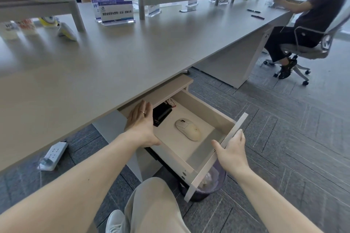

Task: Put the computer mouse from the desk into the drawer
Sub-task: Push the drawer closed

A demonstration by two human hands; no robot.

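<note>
A cream computer mouse point(188, 129) lies on the floor of the pulled-out beige drawer point(200, 157) under the grey desk point(132, 47). My left hand point(141, 125) hovers over the drawer's left side, fingers spread, holding nothing, a hand's width left of the mouse. My right hand point(232, 152) rests on the drawer's white front panel point(216, 159), thumb inside and fingers on the outer face.
A black flat object point(161, 114) and a small box lie at the drawer's back. A bin point(208, 183) stands below the drawer front. A power strip point(54, 155) lies on the carpet at left. A person sits on a chair point(310, 47) at right; another sits across the desk.
</note>
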